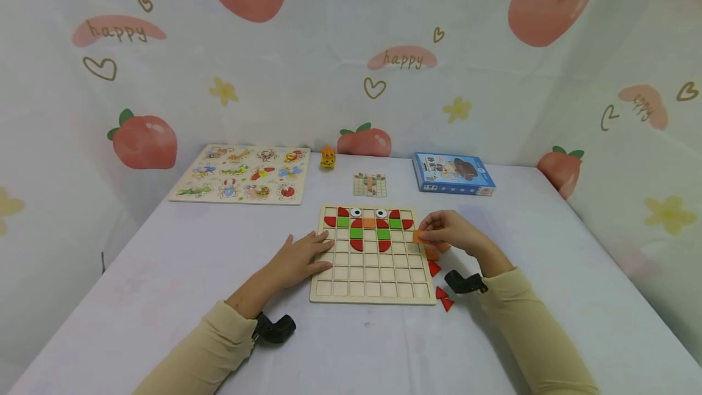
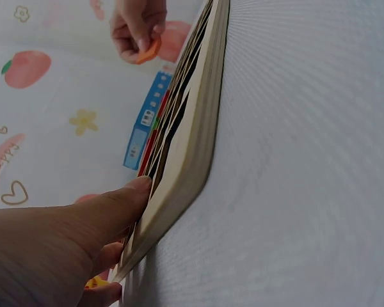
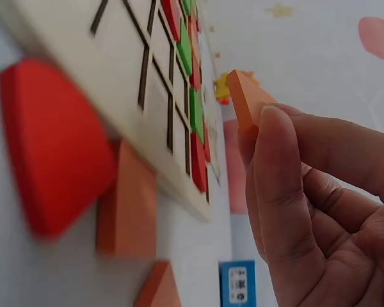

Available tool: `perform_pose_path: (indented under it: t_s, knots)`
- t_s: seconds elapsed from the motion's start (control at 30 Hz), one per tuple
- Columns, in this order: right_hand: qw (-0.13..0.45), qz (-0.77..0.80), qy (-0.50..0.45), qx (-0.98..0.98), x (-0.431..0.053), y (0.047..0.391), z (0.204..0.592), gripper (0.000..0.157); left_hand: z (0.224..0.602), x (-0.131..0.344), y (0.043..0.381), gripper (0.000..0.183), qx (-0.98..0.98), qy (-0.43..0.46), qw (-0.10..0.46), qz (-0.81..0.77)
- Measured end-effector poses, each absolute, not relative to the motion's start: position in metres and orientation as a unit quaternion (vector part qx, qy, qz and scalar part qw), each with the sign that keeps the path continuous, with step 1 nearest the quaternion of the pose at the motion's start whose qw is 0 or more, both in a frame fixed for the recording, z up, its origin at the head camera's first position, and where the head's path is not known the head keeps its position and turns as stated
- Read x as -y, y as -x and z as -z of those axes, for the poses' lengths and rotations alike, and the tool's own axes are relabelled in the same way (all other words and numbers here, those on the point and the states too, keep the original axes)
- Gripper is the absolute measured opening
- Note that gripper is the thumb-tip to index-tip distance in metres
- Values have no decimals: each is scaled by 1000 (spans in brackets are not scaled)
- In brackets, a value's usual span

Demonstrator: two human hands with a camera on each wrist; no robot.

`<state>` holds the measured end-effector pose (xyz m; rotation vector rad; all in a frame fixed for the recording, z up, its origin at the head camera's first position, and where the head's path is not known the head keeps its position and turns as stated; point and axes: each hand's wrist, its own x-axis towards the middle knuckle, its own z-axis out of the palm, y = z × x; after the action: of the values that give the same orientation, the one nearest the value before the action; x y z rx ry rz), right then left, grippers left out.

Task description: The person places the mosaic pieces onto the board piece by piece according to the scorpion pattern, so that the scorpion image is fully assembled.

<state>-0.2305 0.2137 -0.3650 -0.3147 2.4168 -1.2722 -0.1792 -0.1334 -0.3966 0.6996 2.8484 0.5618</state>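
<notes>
A wooden grid board (image 1: 373, 290) lies on the white table, its upper rows partly filled with red, green and orange pieces and two eye pieces (image 1: 381, 214). My left hand (image 1: 296, 259) rests on the board's left edge with fingers spread; in the left wrist view its thumb (image 2: 115, 203) lies on the rim. Between thumb and fingertips, my right hand (image 1: 454, 231) pinches an orange square piece (image 3: 246, 99), held above the board's right edge. Below that hand lie loose orange pieces (image 1: 432, 253) and a red piece (image 1: 434, 267), beside the board.
Red triangles (image 1: 446, 305) lie near the board's lower right corner. Behind the board is a small pattern card (image 1: 360, 186). Farther back stand an orange-yellow toy figure (image 1: 327, 157) and a blue box (image 1: 455, 181), with an insect puzzle board (image 1: 238, 194) at back left.
</notes>
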Motion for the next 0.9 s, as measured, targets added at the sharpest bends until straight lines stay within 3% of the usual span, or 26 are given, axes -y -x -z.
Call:
perform_pose_path:
  t_s: [0.53,0.9]
  knots:
    - [224,487,162,-828,-159,253,365,19,396,134,181,57,-950,-234,78,-190]
    - [238,495,149,-822,-134,263,369,21,396,134,180,56,-949,-240,76,-188]
